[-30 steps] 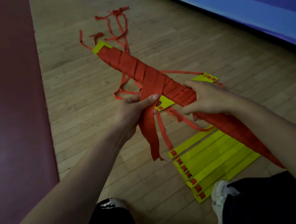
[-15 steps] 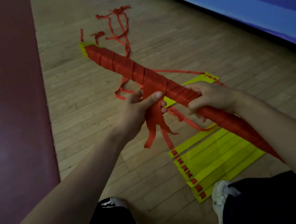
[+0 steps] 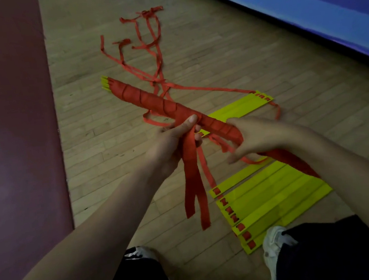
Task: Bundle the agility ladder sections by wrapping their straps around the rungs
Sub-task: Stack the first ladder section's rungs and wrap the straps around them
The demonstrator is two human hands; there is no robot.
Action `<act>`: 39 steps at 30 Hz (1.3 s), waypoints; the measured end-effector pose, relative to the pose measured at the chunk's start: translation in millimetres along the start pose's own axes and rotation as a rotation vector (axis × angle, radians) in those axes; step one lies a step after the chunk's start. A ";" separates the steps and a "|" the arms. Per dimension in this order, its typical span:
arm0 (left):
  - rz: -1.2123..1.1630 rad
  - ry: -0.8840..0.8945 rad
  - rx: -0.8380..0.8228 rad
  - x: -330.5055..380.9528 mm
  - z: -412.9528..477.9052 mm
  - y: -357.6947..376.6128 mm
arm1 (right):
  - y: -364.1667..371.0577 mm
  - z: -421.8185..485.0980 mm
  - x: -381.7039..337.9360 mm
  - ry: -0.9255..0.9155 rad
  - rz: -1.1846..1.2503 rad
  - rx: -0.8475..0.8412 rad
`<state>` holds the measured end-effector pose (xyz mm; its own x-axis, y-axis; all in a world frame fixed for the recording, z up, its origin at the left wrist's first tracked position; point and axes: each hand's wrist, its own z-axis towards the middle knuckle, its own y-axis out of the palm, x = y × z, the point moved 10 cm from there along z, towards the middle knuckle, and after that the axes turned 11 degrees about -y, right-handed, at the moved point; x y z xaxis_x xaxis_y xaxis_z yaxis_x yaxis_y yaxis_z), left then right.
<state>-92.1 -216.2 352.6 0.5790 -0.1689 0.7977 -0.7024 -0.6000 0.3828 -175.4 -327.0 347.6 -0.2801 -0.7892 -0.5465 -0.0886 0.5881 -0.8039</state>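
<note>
I hold a long bundle of yellow rungs wrapped in red strap slanting from upper left to lower right above the floor. My left hand pinches the bundle's middle together with loose red strap ends that hang down. My right hand grips the bundle just right of it, fingers curled under. A stack of yellow rungs lies flat on the floor below my right arm. Another yellow rung stack lies behind my hands, with red straps trailing away from it.
Wooden floor all around. A dark red mat covers the left side. A blue padded wall runs along the upper right. My two shoes and dark trousers are at the bottom edge.
The bundle's far end has dropped lower and rotated. The loose strap ends now hang longer below my left hand. My right hand has shifted along the bundle, fingers curling under it.
</note>
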 end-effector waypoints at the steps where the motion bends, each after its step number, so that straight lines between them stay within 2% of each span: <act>1: -0.019 -0.007 0.027 -0.3 1.8 -3.3 | -10.4 0.2 -0.6 0.002 -0.140 0.121; 3: -0.061 -0.019 0.069 0.2 4.0 -9.2 | -32.9 -7.3 -10.0 0.008 -0.337 0.346; 6: -0.096 0.006 0.065 4.8 3.4 -10.8 | -45.1 -15.3 -25.2 -0.030 -0.510 0.444; 14: 0.052 0.103 0.028 18.6 -14.1 10.7 | -72.2 -36.0 -27.8 -0.030 -0.303 0.530; 17: 0.092 0.110 0.010 18.9 -25.2 20.0 | -79.0 -39.6 -27.0 -0.069 -0.096 0.474; 23: 0.117 0.084 0.027 7.4 -34.9 22.7 | -36.9 -44.5 -31.9 -0.053 0.643 0.210; 25: 0.133 0.134 0.049 9.5 -36.4 20.0 | -25.1 -46.0 -33.4 -0.030 0.773 0.132; 29: 0.281 0.221 0.058 9.9 -38.7 19.2 | -6.1 -46.3 -29.0 0.018 0.812 -0.042; 33: 0.231 0.169 0.040 -10.9 -34.7 13.5 | 16.1 -48.4 -25.0 0.053 0.797 -0.181; 36: 0.186 0.144 0.073 -20.8 -30.7 5.8 | 20.1 -45.7 -22.5 0.030 0.706 -0.179; 39: 0.195 0.124 0.110 -22.5 -26.0 -0.2 | 14.9 -38.5 -17.8 0.000 0.605 -0.091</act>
<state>-115.8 -192.0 346.7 0.3769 -0.1972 0.9050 -0.7430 -0.6477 0.1684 -208.6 -297.4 354.3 -0.3060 -0.3109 -0.8998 0.0051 0.9446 -0.3281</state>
